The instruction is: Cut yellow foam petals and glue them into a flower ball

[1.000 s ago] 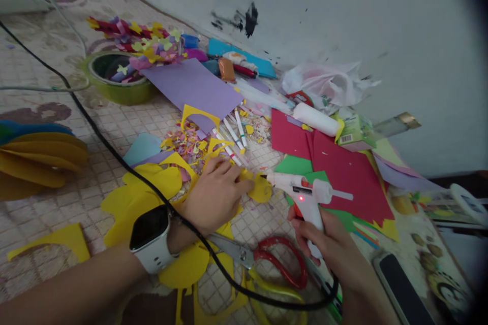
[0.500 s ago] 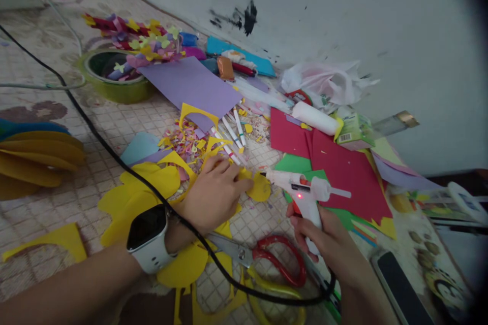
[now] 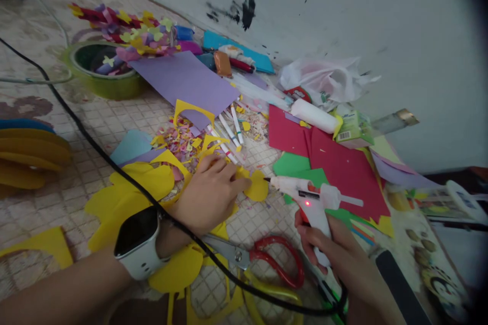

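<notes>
My right hand (image 3: 331, 244) grips a white hot glue gun (image 3: 301, 190) by its handle, with a red light lit on its side. A clear glue stick (image 3: 351, 200) pokes out of the gun's back. The dark nozzle points left, just beside a rounded yellow paper cutout (image 3: 257, 187). My left hand (image 3: 209, 195), wearing a smartwatch (image 3: 139, 241), lies over that cutout with fingers curled and the thumb on it; the fingertips are partly hidden. Under and left of the wrist are more yellow paper cutouts (image 3: 129, 193). Red-handled scissors (image 3: 282, 261) lie between my hands.
A black cord (image 3: 114, 162) runs across my left wrist to the gun. Yellow-handled scissors (image 3: 267, 292), markers (image 3: 229, 132), paper scraps (image 3: 183, 137) and red sheets (image 3: 343, 172) lie around. A green tape roll (image 3: 114, 84) sits at the back left, a phone-like dark object (image 3: 400, 284) at right.
The glue gun has shifted slightly right, its nozzle drawing a little away from the yellow cutout. My left hand keeps its place on the paper. The view has moved slightly.
</notes>
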Demonstrator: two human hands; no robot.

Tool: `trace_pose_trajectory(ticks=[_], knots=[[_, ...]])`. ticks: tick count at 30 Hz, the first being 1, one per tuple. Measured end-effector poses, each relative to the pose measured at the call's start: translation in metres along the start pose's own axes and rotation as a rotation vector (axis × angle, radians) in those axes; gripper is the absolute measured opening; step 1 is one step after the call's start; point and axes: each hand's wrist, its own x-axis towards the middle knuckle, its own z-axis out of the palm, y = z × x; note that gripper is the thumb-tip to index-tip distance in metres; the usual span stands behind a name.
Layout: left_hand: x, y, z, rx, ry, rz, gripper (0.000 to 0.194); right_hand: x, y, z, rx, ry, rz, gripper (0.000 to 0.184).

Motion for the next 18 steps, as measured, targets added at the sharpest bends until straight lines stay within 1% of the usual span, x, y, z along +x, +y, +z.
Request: trace_pose_trajectory(ticks=[3, 7, 11, 14, 18], knots=[[0.0002, 0.0001, 0.0007, 0.001, 0.005, 0.002, 0.033, 0.0002, -0.0009, 0.0004, -0.006, -0.007, 0.001, 0.020], [0.0000, 0.0003, 0.0020, 0.008, 0.018, -0.006, 0.033, 0.0020, -0.0033, -0.0001, 0.011, -0.011, 0.000, 0.018], [-0.0003, 0.0001, 0.0018, 0.008, 0.029, 0.005, 0.032, -0.0051, 0.0016, -0.0056, 0.011, -0.008, 0.020, 0.017], [0.0001, 0.0000, 0.0005, 0.007, 0.023, 0.006, 0.032, -0.0075, 0.0037, -0.0071, -0.006, -0.030, 0.004, 0.019], [0.0003, 0.0000, -0.0003, 0.002, 0.006, -0.004, 0.032, -0.0035, 0.0011, -0.0062, 0.018, -0.020, 0.011, 0.018]])
